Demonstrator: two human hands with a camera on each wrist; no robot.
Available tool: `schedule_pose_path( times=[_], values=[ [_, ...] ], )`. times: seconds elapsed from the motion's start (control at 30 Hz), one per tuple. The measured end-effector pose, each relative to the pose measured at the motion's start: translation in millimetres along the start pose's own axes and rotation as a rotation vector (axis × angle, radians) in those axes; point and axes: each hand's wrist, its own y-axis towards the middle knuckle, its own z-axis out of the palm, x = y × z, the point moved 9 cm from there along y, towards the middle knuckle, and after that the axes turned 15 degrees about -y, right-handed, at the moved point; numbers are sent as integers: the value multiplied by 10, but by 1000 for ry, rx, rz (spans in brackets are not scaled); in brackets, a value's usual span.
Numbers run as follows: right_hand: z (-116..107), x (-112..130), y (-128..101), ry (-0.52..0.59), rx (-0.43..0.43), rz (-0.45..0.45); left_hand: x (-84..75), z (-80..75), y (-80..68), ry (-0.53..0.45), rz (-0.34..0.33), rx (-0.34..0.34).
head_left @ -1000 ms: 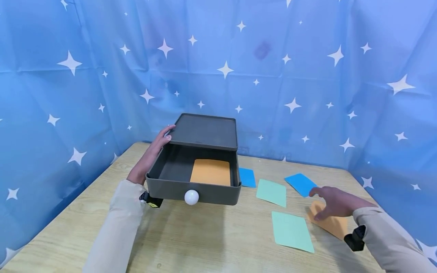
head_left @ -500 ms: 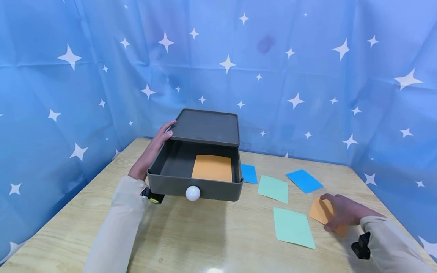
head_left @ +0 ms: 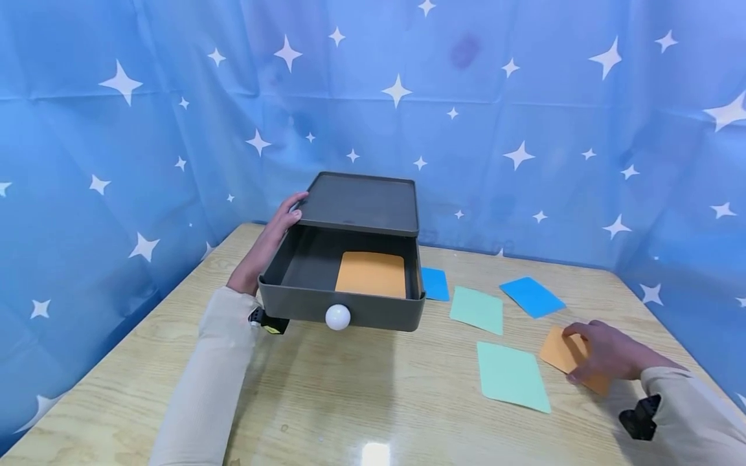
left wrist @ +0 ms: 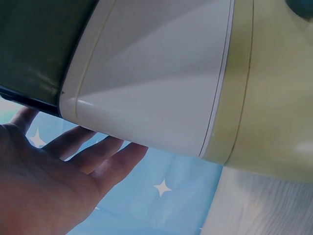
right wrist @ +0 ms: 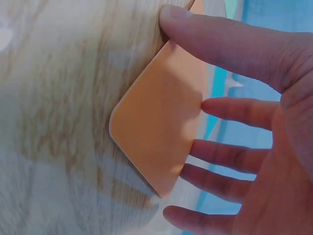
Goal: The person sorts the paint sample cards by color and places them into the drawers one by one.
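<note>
Orange card (head_left: 561,350) lies under the right hand (head_left: 606,353) that pinches its edges, right of the drawer box (head_left: 381,314) the left hand (head_left: 270,243) touches.

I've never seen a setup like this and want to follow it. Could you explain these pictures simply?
There is no machine: a person works with two bare hands. The wide view comes from a camera worn on the head, looking down; the two close-ups come from wrist cameras. The left hand rests against the side of a dark grey top panel, above an open dark grey drawer with a round white knob. A flat orange card lies inside the drawer. On the pale wooden table lie two thin mint-green cards and two thin blue cards. The right hand spans another flat orange card there, touching its edges; I cannot tell whether it grips it. Behind hangs a blue cloth with white stars.
</note>
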Motion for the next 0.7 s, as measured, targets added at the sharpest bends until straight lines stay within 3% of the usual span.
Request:
schedule_pose_path(
  times=[0.3, 0.57, 0.7],
  values=[
    [-125, 69, 75, -88, -43, -13, -27, -97, -45, 37, -15, -29],
    [-30, 59, 21, -48, -71, -24, -10, -27, -13, 41, -33, 6],
    [-156, 31, -21, -51, -124, -33, -8, -8, 30, 34, -28, 21]
  ],
)
